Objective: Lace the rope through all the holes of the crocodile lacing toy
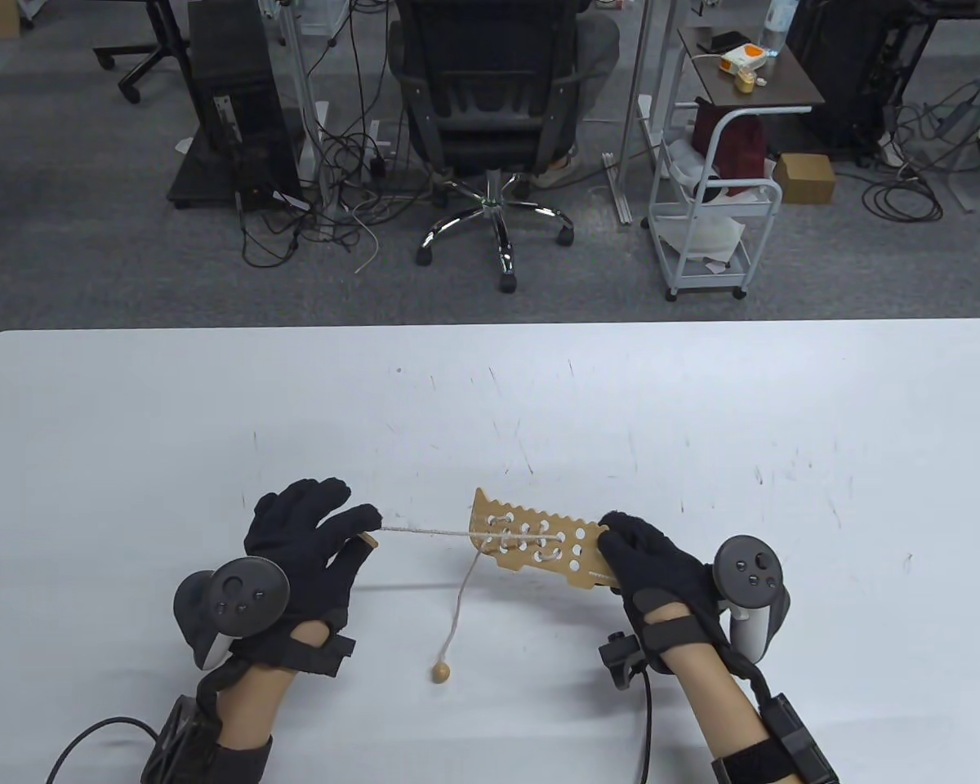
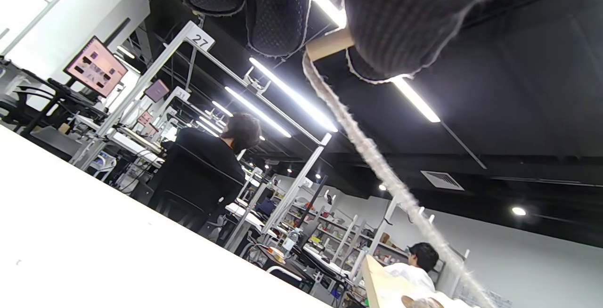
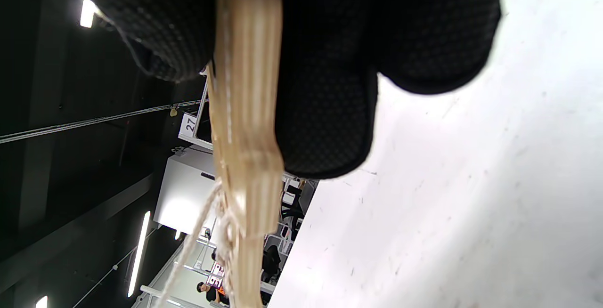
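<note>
**Rope drawn taut, several holes still open**

Table view: the toy, a flat wooden crocodile, sits near the table's front edge, slightly right of centre. The right hand has its grip clamped on the toy's right end. The left hand pinches the wooden needle between thumb and forefinger, and the rope runs straight and tight from it to the toy's left part. A slack tail hangs from the toy to a bead lying on the table. The laced holes are on the left; those nearest the right hand look unthreaded.

Left wrist view: the fingertips close round the needle, with the rope stretching down and away. The pinch looks firm.

Right wrist view: the toy shows edge-on, gripped between thumb and fingers, rope strands at its lower end.

To do this step well, I judge the pull should stay in line with the hole just passed, until the slack is gone but the bead is not yanked hard against the wood. Then the right hand should tilt the toy so the next open hole faces the needle, and shift its grip if it covers the last holes.
</note>
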A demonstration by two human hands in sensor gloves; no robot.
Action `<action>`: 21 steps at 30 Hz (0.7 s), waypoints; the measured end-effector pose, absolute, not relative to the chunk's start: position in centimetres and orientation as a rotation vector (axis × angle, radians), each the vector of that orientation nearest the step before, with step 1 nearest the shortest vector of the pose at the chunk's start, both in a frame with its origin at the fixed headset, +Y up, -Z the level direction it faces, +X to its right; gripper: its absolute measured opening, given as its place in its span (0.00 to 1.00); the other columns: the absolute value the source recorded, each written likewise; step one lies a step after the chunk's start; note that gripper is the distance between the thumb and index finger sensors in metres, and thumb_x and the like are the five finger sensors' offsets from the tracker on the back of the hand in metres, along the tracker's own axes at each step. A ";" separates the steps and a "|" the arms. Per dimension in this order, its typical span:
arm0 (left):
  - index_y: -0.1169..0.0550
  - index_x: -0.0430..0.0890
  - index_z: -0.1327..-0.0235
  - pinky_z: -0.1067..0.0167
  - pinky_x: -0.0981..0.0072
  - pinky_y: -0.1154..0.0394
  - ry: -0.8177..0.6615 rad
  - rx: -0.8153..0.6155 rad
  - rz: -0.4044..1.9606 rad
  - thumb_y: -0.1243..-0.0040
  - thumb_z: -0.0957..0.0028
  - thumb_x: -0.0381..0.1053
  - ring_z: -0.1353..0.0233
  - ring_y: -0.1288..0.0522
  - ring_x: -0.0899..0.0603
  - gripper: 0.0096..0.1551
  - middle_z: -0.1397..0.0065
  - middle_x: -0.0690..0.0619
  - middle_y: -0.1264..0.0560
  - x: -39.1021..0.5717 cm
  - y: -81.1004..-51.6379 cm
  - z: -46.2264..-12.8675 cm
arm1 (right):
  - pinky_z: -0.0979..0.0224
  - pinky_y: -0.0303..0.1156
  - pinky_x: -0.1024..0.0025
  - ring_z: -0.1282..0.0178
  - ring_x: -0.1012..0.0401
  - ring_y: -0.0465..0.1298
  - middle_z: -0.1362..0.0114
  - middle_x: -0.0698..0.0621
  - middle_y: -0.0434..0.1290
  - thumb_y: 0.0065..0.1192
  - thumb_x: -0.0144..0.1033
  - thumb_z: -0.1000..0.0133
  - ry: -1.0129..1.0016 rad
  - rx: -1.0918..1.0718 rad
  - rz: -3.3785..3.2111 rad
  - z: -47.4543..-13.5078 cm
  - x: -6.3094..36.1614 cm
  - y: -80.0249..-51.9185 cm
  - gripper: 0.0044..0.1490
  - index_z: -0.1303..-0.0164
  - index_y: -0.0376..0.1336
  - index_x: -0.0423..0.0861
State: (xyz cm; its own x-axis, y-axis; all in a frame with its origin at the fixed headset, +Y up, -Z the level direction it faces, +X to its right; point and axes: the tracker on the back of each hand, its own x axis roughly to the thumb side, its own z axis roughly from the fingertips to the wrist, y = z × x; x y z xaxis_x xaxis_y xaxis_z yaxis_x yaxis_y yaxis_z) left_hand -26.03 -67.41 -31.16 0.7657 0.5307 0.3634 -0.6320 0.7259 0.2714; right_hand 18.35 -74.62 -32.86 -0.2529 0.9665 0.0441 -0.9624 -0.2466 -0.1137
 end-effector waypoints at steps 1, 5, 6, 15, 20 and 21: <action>0.18 0.69 0.43 0.23 0.34 0.53 -0.261 0.396 0.652 0.31 0.54 0.56 0.19 0.41 0.35 0.24 0.22 0.50 0.30 -26.2 -67.5 -31.3 | 0.51 0.80 0.57 0.56 0.55 0.89 0.48 0.48 0.86 0.70 0.44 0.48 -0.137 -0.050 1.824 -32.9 18.5 -74.7 0.31 0.39 0.68 0.40; 0.18 0.69 0.43 0.23 0.33 0.53 -0.228 0.397 0.660 0.31 0.55 0.55 0.19 0.40 0.35 0.24 0.22 0.50 0.29 -26.8 -67.7 -31.5 | 0.51 0.80 0.57 0.56 0.55 0.89 0.48 0.48 0.86 0.70 0.44 0.48 -0.145 -0.064 1.828 -33.1 18.8 -74.8 0.31 0.39 0.68 0.40; 0.18 0.69 0.43 0.23 0.33 0.53 -0.223 0.397 0.662 0.31 0.55 0.55 0.19 0.40 0.35 0.24 0.23 0.50 0.29 -26.8 -67.7 -31.5 | 0.51 0.80 0.57 0.56 0.55 0.89 0.48 0.48 0.86 0.70 0.44 0.48 -0.147 -0.068 1.829 -33.1 18.9 -74.8 0.31 0.39 0.68 0.40; 0.19 0.63 0.41 0.24 0.34 0.45 -0.255 0.362 0.688 0.33 0.55 0.53 0.29 0.23 0.39 0.25 0.34 0.52 0.17 -26.3 -68.0 -31.7 | 0.52 0.80 0.57 0.57 0.55 0.89 0.48 0.48 0.86 0.69 0.44 0.48 -0.172 -0.027 1.856 -32.7 18.3 -74.3 0.31 0.39 0.69 0.40; 0.23 0.59 0.33 0.25 0.35 0.42 -0.305 0.326 0.669 0.35 0.54 0.47 0.35 0.21 0.40 0.31 0.38 0.53 0.16 -25.3 -68.0 -31.5 | 0.52 0.80 0.57 0.57 0.55 0.89 0.48 0.48 0.86 0.70 0.44 0.48 -0.184 0.022 1.885 -32.4 17.5 -73.9 0.30 0.40 0.69 0.40; 0.23 0.58 0.32 0.25 0.35 0.42 -0.315 0.320 0.665 0.35 0.54 0.47 0.35 0.21 0.40 0.31 0.38 0.53 0.16 -25.1 -68.0 -31.5 | 0.52 0.80 0.57 0.57 0.55 0.89 0.48 0.48 0.86 0.69 0.44 0.48 -0.184 0.034 1.890 -32.3 17.3 -73.8 0.31 0.39 0.69 0.40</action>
State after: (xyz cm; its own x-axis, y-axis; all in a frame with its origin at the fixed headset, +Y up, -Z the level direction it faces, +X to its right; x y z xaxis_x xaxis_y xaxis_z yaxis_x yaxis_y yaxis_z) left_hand -25.12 -67.97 -31.49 0.7437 0.5481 0.3828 -0.6434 0.7423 0.1873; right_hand 17.35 -73.84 -32.30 -0.3224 0.9396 0.1149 -0.9441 -0.3104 -0.1106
